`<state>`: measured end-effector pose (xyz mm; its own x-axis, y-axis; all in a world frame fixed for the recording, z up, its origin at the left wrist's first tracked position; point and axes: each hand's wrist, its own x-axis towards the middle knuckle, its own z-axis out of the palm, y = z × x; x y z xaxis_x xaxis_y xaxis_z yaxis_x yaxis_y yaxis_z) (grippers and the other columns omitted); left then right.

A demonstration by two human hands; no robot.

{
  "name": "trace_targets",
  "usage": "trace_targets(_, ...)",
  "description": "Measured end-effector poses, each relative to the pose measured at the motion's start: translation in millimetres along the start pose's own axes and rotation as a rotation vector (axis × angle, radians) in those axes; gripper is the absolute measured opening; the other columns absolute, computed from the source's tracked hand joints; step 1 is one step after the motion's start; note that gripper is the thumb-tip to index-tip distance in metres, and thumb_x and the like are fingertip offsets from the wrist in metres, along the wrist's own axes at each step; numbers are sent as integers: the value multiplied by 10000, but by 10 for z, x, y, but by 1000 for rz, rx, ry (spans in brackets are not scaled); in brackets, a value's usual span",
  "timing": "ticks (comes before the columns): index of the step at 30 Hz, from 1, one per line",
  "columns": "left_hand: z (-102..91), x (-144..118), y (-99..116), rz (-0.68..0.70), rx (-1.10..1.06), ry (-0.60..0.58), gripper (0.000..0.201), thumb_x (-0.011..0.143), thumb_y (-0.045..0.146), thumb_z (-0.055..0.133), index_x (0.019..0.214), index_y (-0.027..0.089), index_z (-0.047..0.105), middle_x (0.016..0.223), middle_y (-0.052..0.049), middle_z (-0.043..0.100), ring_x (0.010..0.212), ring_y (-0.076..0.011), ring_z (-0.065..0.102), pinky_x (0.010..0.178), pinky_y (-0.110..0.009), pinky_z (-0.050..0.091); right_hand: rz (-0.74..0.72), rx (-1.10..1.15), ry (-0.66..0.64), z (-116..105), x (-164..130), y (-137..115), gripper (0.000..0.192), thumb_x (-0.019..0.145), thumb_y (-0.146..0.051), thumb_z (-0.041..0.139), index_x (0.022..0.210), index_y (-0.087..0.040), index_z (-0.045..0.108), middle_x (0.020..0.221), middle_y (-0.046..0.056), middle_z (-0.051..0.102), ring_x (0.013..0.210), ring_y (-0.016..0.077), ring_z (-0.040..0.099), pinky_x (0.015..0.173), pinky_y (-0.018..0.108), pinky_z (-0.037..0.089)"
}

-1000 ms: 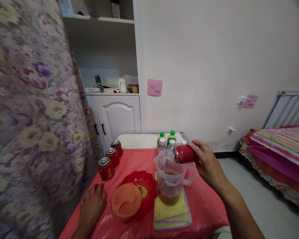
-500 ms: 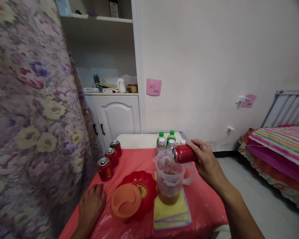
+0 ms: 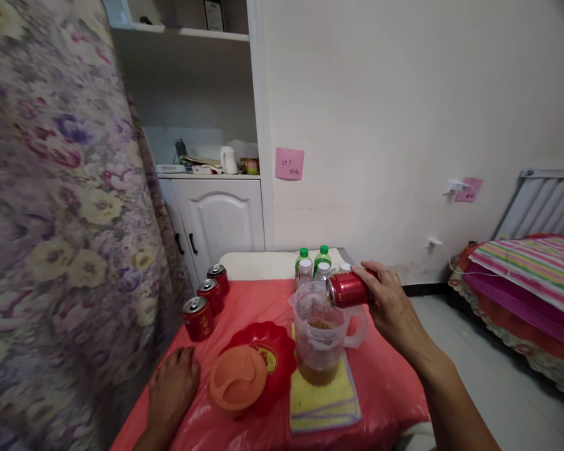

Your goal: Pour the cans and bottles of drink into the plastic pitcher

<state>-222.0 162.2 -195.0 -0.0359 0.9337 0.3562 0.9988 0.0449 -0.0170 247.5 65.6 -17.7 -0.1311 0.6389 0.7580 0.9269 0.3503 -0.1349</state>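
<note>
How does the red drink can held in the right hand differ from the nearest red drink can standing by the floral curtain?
The held red can lies tipped on its side over the clear plastic jug, gripped by the right hand; the nearest standing red can is upright on the red table cover, untouched. The held one's mouth points at the jug; the standing one's top faces up. Both look alike in colour and size.

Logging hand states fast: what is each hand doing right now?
Left hand: open, palm flat on the red table cover, holding nothing.
Right hand: closed around a red can, tipped over the clear pitcher.
</note>
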Motion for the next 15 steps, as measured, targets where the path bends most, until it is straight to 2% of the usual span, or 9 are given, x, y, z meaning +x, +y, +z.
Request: trace_targets(15,15,-8,-6,0,-1,9,456,992,266,237,1253,122,582,1303,-146,632,1163,-296,609,958,-435,442,-33,-17,13,-27,11,-23,561,855,10,423,1378,-181,495,1359,172,475,1254,305,451,1056,527,446)
